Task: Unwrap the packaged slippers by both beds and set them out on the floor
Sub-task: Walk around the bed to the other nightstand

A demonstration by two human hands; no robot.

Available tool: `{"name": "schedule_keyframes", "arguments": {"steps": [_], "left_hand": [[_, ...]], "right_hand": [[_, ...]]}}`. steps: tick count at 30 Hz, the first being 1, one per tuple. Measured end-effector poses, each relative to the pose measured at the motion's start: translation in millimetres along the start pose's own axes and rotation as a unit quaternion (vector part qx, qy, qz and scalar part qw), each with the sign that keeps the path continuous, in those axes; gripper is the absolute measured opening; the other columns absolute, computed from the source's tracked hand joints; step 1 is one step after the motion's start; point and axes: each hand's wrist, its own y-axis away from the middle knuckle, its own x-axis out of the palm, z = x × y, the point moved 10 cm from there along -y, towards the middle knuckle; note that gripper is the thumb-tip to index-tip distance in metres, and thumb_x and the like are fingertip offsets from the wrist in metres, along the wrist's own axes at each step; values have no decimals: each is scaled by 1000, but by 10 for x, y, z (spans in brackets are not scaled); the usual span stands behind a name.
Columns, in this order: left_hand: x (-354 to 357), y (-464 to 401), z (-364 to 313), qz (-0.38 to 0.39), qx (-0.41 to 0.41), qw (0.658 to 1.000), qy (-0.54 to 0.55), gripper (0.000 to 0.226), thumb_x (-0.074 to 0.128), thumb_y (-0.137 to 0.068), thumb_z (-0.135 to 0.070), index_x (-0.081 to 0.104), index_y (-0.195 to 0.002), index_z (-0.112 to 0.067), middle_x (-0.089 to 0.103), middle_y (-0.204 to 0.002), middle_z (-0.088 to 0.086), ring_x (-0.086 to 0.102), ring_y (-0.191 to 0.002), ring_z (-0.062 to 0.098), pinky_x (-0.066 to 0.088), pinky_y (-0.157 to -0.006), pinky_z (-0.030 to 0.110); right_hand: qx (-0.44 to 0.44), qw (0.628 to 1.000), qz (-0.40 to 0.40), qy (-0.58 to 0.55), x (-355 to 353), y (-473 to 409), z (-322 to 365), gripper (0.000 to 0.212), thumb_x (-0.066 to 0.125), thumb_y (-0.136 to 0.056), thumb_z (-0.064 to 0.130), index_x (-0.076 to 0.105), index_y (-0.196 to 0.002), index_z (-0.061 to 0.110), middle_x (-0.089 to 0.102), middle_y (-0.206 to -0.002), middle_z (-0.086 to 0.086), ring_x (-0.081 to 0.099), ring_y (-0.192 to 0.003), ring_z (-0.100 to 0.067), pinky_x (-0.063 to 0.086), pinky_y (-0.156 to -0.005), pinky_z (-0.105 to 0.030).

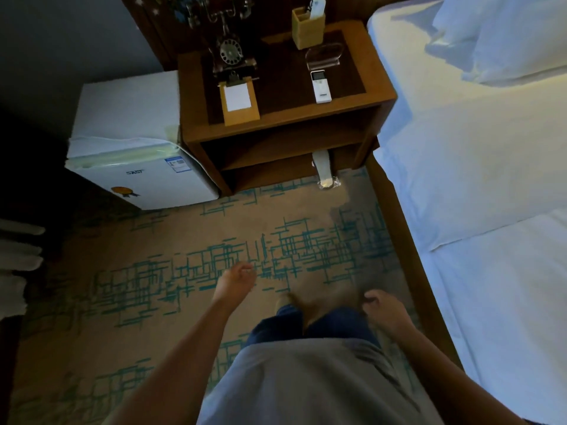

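Packaged slippers (324,170) at nightstand (285,127) foot, carpet (184,240) beside

The packaged slippers (324,171) are partly hidden: the upper end sits inside the lower opening of the nightstand (285,118), and only the wrapped lower end shows on the carpet (171,240). The bed (478,167) is cut off by the frame edge at 3 o'clock. The telephone (230,53) is cut off at 12 o'clock. The white items (18,256) at 9 o'clock are cropped and too dark to identify. The left hand (237,280) and right hand (382,311) are motion-blurred; finger positions are unclear. Print on the fridge (135,148) label is too small to read.
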Motion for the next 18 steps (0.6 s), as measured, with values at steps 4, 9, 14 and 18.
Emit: {"name": "schedule_keyframes", "arguments": {"steps": [4,9,14,18], "left_hand": [[5,-398,-494,2,22,1000,-4,11,53,-82,-26,58,-91,-30,71,-97,9,67,-88,27,54,-82,38],[154,-694,-850,3,1,1000,-9,14,52,-84,-24,58,-96,-28,68,-94,2,66,-88,22,46,-71,28],[344,-886,-947,-13,-41,999,7,13,54,-83,-22,62,-82,-32,70,-86,7,67,-83,25,50,-74,34],[586,-1174,-841,-13,-68,997,33,8,57,-68,-34,60,-75,-35,72,-93,9,68,-85,27,54,-85,42]], "right_hand": [[2,1000,17,-15,-128,-241,127,31,50,-92,17,56,-121,7,61,-119,-14,57,-110,-29,41,-87,-31],[1,998,53,-25,-380,-680,236,37,51,-93,21,51,-128,11,59,-126,-13,55,-115,-29,41,-87,-30],[-5,997,75,-34,-796,-1218,424,38,49,-91,23,52,-128,14,61,-121,-11,58,-105,-27,43,-81,-31],[-31,994,100,-15,-1098,-1776,717,39,48,-92,24,49,-131,16,59,-124,-10,57,-99,-24,46,-85,-34]]}}
